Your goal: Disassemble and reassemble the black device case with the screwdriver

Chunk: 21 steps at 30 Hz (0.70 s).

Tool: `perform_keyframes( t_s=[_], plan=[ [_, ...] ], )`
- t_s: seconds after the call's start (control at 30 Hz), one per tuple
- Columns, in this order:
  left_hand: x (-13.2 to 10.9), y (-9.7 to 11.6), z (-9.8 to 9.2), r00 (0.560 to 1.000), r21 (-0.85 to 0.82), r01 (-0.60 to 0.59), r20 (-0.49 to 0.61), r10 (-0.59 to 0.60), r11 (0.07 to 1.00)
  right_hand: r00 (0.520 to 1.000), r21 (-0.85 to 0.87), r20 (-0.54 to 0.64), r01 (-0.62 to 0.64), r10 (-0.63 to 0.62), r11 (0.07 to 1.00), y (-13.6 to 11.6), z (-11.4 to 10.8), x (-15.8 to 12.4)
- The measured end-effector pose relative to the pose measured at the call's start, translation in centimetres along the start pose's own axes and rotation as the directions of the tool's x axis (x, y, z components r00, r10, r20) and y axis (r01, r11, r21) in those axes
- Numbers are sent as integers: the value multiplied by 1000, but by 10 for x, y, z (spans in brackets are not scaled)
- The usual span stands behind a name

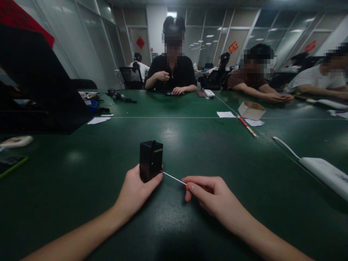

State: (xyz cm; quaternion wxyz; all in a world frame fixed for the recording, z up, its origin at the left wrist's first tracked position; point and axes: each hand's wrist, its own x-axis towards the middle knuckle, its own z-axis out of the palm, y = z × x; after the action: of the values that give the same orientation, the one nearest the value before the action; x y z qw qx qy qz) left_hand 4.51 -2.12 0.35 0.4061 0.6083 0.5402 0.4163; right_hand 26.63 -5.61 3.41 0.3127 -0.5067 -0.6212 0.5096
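Note:
A black box-shaped case (146, 159) with a green terminal strip near its top stands upright in front of me. My left hand (137, 186) is wrapped around its lower part, thumb along the near side. Between the thumb and fingers of my right hand (212, 194) is a screwdriver (174, 177) with an orange handle and a thin metal shaft. Its tip reaches the case's right face, low down beside my left thumb. Most of the handle is hidden in my right hand. Whether the tip sits in a screw cannot be made out.
The green table (103, 174) carries a white power strip (326, 174) at right, a small open box (251, 110) and a red stick (246, 126) further back. At left are a green-edged phone (12, 165) and a large dark panel (40, 72). Co-workers sit across the table.

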Motion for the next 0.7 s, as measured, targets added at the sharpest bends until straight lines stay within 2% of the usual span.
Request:
perform_keyframes(
  t_s=[0.07,0.1,0.17,0.2,0.23,0.27,0.3,0.33,0.4,0.47,0.5,0.53,0.6,0.67,0.7],
  plan=[
    [0,-1,0,1000,9,-1,2,1,1000,971,-271,-17,224,-237,936,6,0,-3],
    [0,-1,0,1000,13,-1,5,1,1000,931,-416,6,335,-366,845,9,0,-5],
    [1,-2,0,1000,18,0,8,0,1000,802,-671,112,496,-587,550,13,-1,-8],
    [1,-2,0,1000,22,-1,10,1,1000,736,-757,187,530,-651,382,14,-1,-10],
    [1,-2,0,1000,27,-2,12,2,1000,682,-812,255,537,-685,231,14,-2,-11],
    [0,-2,0,1000,30,-3,14,3,1000,647,-841,312,528,-695,114,12,-3,-12],
    [0,-1,0,1000,34,-4,16,3,999,627,-855,354,517,-694,31,10,-4,-13],
    [0,0,-1,1000,38,-3,17,2,999,613,-859,383,511,-691,-22,7,-5,-13],
    [-1,1,-1,1000,47,-2,16,1,999,599,-860,405,505,-690,-66,4,-6,-13],
    [-1,1,-1,1000,44,-2,15,1,999,621,-864,379,503,-686,-21,5,-5,-12],
    [-1,2,-2,1000,40,-2,16,2,999,651,-862,337,504,-680,55,6,-4,-12],
    [-1,2,-2,1000,38,-4,18,3,999,693,-847,279,504,-664,170,8,-2,-12],
    [-1,1,-2,1000,44,-4,22,3,999,797,-743,118,466,-593,480,9,2,-10],
    [0,1,-2,1000,51,3,25,-4,999,912,-507,-37,334,-408,794,7,4,-7],
    [0,1,-1,1000,48,9,28,-10,999,959,-344,-82,229,-272,910,4,4,-5]
  ],
)
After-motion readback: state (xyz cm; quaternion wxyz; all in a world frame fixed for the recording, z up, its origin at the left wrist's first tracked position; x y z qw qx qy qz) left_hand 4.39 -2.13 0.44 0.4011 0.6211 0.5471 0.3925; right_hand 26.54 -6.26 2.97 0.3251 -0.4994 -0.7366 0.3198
